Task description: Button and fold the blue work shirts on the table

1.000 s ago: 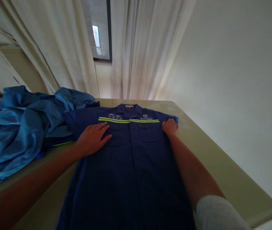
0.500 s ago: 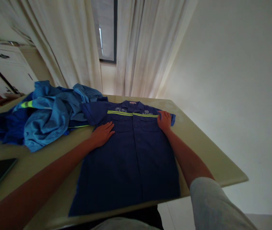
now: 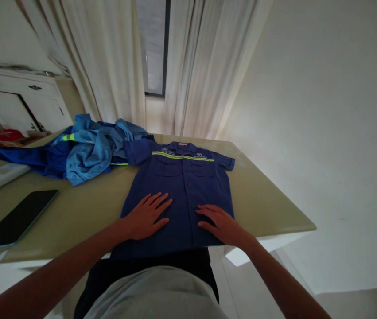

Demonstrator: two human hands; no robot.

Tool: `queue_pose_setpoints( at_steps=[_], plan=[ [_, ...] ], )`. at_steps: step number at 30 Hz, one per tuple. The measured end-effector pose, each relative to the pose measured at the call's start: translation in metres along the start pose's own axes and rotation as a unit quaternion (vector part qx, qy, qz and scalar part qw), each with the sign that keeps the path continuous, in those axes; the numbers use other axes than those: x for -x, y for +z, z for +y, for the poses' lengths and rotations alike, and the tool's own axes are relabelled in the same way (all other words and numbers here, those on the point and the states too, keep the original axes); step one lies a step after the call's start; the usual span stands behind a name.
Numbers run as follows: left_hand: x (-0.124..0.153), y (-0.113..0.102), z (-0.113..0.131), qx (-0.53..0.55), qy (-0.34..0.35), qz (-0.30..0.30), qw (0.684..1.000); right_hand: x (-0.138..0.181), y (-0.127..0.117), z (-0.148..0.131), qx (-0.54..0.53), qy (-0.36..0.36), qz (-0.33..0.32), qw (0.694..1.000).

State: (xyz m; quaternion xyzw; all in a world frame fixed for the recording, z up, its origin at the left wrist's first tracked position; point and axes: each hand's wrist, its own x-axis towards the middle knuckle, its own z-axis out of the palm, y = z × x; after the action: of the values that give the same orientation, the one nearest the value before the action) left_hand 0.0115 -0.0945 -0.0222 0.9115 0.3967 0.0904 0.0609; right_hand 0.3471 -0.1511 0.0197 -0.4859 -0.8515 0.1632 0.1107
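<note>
A dark blue short-sleeved work shirt (image 3: 188, 186) with a yellow reflective chest stripe lies flat, front up, on the pale table (image 3: 268, 204), its collar pointing away from me. My left hand (image 3: 148, 216) rests flat on the shirt's lower left part with its fingers spread. On the lower right part lies my right hand (image 3: 219, 223), also flat and open. Neither hand holds anything.
A heap of lighter blue garments (image 3: 85, 150) lies at the table's back left, touching the shirt's sleeve. A dark tablet (image 3: 17, 219) sits at the front left. White drawers (image 3: 25, 95) stand at the left, curtains (image 3: 195, 66) behind, a wall at the right.
Both hands have slid from the shirt's chest and shoulder down to its lower part near me. The view has pulled back, showing more of the table and the tablet.
</note>
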Motion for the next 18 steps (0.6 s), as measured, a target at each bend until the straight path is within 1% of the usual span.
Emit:
queue_pose_setpoints(
  at_steps=[1, 3, 4, 6, 8, 10, 11, 13, 16, 18],
  plan=[
    [-0.007, -0.003, 0.001, -0.002, 0.000, -0.005, 1.000, -0.008, -0.005, 0.000, 0.007, 0.004, -0.006, 1.000],
    [-0.035, -0.012, 0.002, 0.000, -0.012, -0.010, 1.000, -0.039, -0.018, 0.003, 0.041, 0.015, -0.015, 0.999],
    [-0.056, -0.017, 0.003, 0.003, -0.027, -0.009, 1.000, -0.061, -0.024, 0.006, 0.065, 0.023, -0.016, 0.997],
    [-0.102, -0.020, 0.003, 0.015, -0.060, -0.004, 0.998, -0.110, -0.032, 0.013, 0.114, 0.048, 0.005, 0.992],
    [-0.144, -0.015, 0.002, 0.011, -0.100, 0.040, 0.994, -0.156, -0.030, 0.021, 0.152, 0.082, 0.039, 0.984],
    [-0.172, -0.002, -0.003, 0.010, -0.131, 0.080, 0.988, -0.188, -0.020, 0.028, 0.178, 0.109, 0.048, 0.977],
    [-0.179, 0.006, -0.005, 0.011, -0.140, 0.086, 0.986, -0.198, -0.014, 0.031, 0.187, 0.116, 0.050, 0.974],
    [-0.180, 0.022, -0.009, 0.016, -0.145, 0.072, 0.987, -0.204, -0.004, 0.035, 0.199, 0.120, 0.058, 0.971],
    [-0.161, 0.035, -0.007, 0.015, -0.131, 0.053, 0.990, -0.190, 0.004, 0.037, 0.205, 0.122, 0.064, 0.969],
    [-0.145, 0.034, -0.001, 0.007, -0.112, 0.048, 0.993, -0.176, 0.004, 0.034, 0.206, 0.115, 0.046, 0.971]
  ],
)
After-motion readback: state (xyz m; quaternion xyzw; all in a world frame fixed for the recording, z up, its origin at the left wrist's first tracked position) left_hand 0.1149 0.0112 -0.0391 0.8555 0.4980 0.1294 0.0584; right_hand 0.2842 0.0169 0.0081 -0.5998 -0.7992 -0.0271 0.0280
